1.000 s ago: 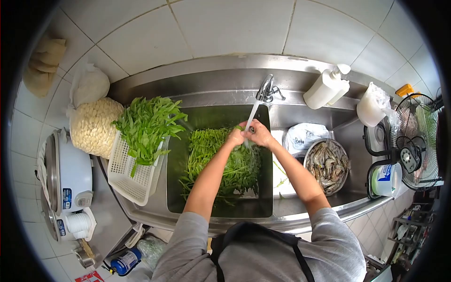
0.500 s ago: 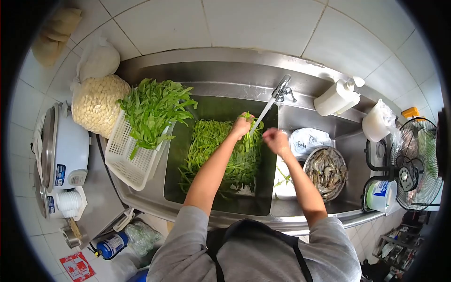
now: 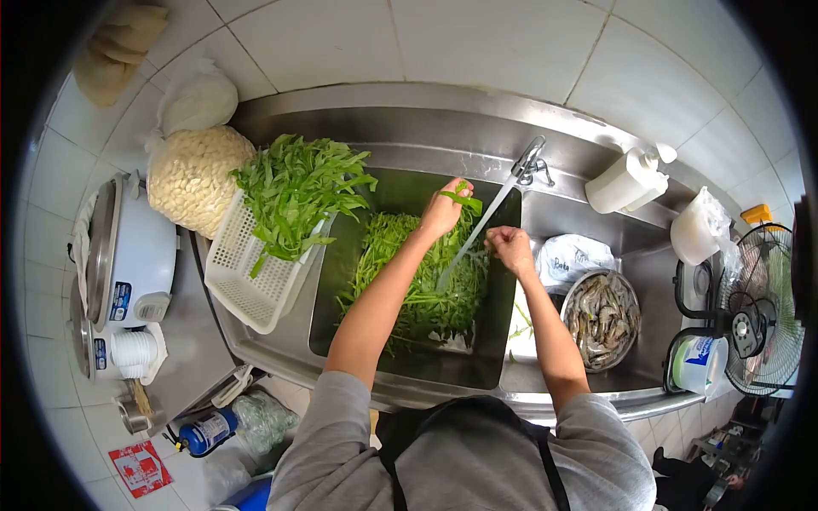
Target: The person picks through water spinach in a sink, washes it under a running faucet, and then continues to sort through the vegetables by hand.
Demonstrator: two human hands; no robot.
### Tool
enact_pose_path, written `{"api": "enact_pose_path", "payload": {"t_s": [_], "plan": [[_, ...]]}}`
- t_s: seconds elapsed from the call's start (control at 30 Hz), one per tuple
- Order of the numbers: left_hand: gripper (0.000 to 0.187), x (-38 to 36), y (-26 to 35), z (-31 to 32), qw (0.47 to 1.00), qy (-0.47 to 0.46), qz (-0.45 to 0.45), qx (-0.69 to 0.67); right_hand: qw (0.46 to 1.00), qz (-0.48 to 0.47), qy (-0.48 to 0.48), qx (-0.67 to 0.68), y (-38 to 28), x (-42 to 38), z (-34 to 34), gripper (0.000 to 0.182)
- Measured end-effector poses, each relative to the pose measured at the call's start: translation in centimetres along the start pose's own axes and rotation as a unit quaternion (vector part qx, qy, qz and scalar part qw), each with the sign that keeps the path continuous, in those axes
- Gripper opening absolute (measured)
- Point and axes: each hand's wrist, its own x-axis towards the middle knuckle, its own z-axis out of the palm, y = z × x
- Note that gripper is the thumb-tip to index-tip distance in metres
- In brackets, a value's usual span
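- Background: pale tiled wall (image 3: 477, 43) behind a stainless-steel double sink (image 3: 256, 342); faucet (image 3: 530, 158) at the back rim, running a slanted stream of water (image 3: 470, 242) into the left basin.
- Your left hand (image 3: 443, 210): closed around a leafy sprig (image 3: 464, 201), some of it poking out past the fingers; held above the back of the left basin, left of the stream.
- Your right hand (image 3: 511, 249): fingers curled in, on the other side of the stream, near the divider between the basins. Cannot tell whether anything small sits between the fingertips.
- Leafy greens (image 3: 409, 281): heaped in the left basin below your hands, the stream falling onto them.
- Left of that basin: white perforated basket (image 3: 247, 298), tilted, with a large bunch of long-leaved greens (image 3: 298, 192) lying over its back part. Clear bag of pale cloves (image 3: 198, 175) just beside it.
- Right basin: round metal bowl (image 3: 635, 345) full of raw shrimp (image 3: 601, 319); white bag with handwriting (image 3: 573, 258) just behind it.
- Back right: white pump bottle (image 3: 620, 181) on the rim. Far right: fan (image 3: 757, 315), near a lidded plastic tub (image 3: 699, 362).
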Motion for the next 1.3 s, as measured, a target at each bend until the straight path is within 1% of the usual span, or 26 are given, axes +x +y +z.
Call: {"api": "enact_pose_path", "payload": {"t_s": [0.1,0.13,0.17,0.23,0.3,0.33,0.37,0.4,0.43,0.5,0.53,0.57,0.6,0.63,0.67,0.7,0.77,0.8,0.83,0.9,0.93,0.97,1.0,1.1,1.23,1.3], "plan": [[0.017,0.3,-0.7,-0.3,0.998,-0.042,-0.039,-0.007,0.990,-0.072,0.001,-0.121,-4.2,-2.6,-4.0,0.020],[0.018,0.3,-1.2,-0.3,0.996,-0.076,-0.038,-0.001,0.987,-0.071,-0.003,-0.146,-6.0,-4.2,-5.6,0.023],[0.018,0.0,-1.5,-0.1,0.996,-0.076,-0.039,-0.003,0.987,-0.029,-0.013,-0.159,-4.7,-4.8,-7.0,0.017],[0.019,-0.2,-1.5,0.8,0.980,-0.149,-0.115,-0.068,0.928,-0.176,0.001,-0.328,0.4,-6.1,-8.6,0.016],[0.020,-0.3,-1.9,2.3,0.977,-0.162,-0.123,-0.065,0.875,-0.155,0.076,-0.453,-0.1,-8.0,-8.0,0.022],[0.020,0.1,-2.4,3.4,0.984,-0.163,-0.065,0.003,0.923,-0.116,0.046,-0.363,0.6,-7.7,-8.0,0.023],[0.020,0.5,-2.9,4.5,0.984,-0.161,-0.008,0.071,0.942,-0.127,0.040,-0.309,1.3,-7.2,-7.9,0.022],[0.020,-0.1,-2.7,5.4,0.973,-0.142,0.057,0.173,0.950,-0.096,0.039,-0.294,1.2,-6.9,-7.6,0.020],[0.022,0.2,-2.3,5.6,0.952,-0.228,0.030,0.203,0.957,-0.066,0.038,-0.278,0.8,-6.3,-7.1,0.019],[0.024,0.1,-2.1,6.6,0.951,-0.179,0.060,0.247,0.969,-0.044,-0.079,-0.229,0.0,-5.6,-6.0,0.019],[0.023,0.5,-1.2,6.8,0.961,-0.164,0.015,0.222,0.979,0.098,-0.113,-0.135,-0.5,-5.3,-4.3,0.023],[0.022,1.0,0.0,6.9,0.969,-0.147,-0.028,0.196,0.961,0.235,-0.142,-0.036,-0.8,-5.0,-2.5,0.029],[0.019,1.2,0.5,6.7,0.978,-0.152,-0.109,0.091,0.971,0.200,-0.116,-0.059,-0.2,-4.8,-0.9,0.035],[0.019,1.4,0.6,6.4,0.979,-0.150,-0.106,0.093,0.979,0.161,-0.091,-0.083,1.3,-4.1,0.6,0.040],[0.020,1.3,0.2,5.9,0.981,-0.158,-0.103,0.048,0.981,0.179,-0.080,0.010,3.7,-3.4,2.0,0.038],[0.020,1.0,-0.3,5.2,0.981,-0.163,-0.101,0.006,0.959,0.213,-0.086,0.163,2.9,-3.6,2.2,0.031],[0.021,0.5,-0.2,3.3,0.982,-0.169,-0.085,0.016,0.940,0.215,-0.170,0.201,2.5,-3.2,1.9,0.024],[0.021,0.7,-0.9,2.7,0.990,-0.131,-0.030,0.047,0.951,0.200,-0.177,0.157,1.7,-3.1,1.2,0.017],[0.020,0.1,-0.3,2.1,0.992,-0.095,0.023,0.077,0.936,0.212,-0.185,0.211,1.7,-2.8,1.2,0.013],[0.019,-0.3,0.1,1.0,0.989,-0.115,-0.004,0.092,0.931,0.192,-0.237,0.199,1.0,-2.3,0.2,0.024],[0.019,-0.4,-0.1,0.8,0.994,-0.104,-0.001,0.038,0.931,0.193,-0.237,0.198,1.5,-2.1,0.1,0.024],[0.019,-0.4,-0.2,0.7,0.996,-0.093,0.002,-0.015,0.931,0.168,-0.240,0.216,2.2,-1.8,0.2,0.032],[0.018,-0.2,-0.5,0.7,0.996,-0.082,0.019,-0.023,0.931,0.143,-0.241,0.234,1.8,-1.7,0.2,0.041],[0.018,0.3,-1.2,0.6,0.996,-0.070,0.030,-0.036,0.932,0.136,-0.222,0.252,0.7,-1.9,-0.6,0.050],[0.018,0.7,-0.8,0.6,0.998,-0.039,0.035,-0.023,0.889,0.165,-0.269,0.330,-1.7,-3.0,-3.0,0.047],[0.018,0.8,-0.1,0.7,0.998,-0.039,0.027,-0.038,0.886,0.156,-0.275,0.340,-1.7,-2.9,-3.7,0.053]]}}
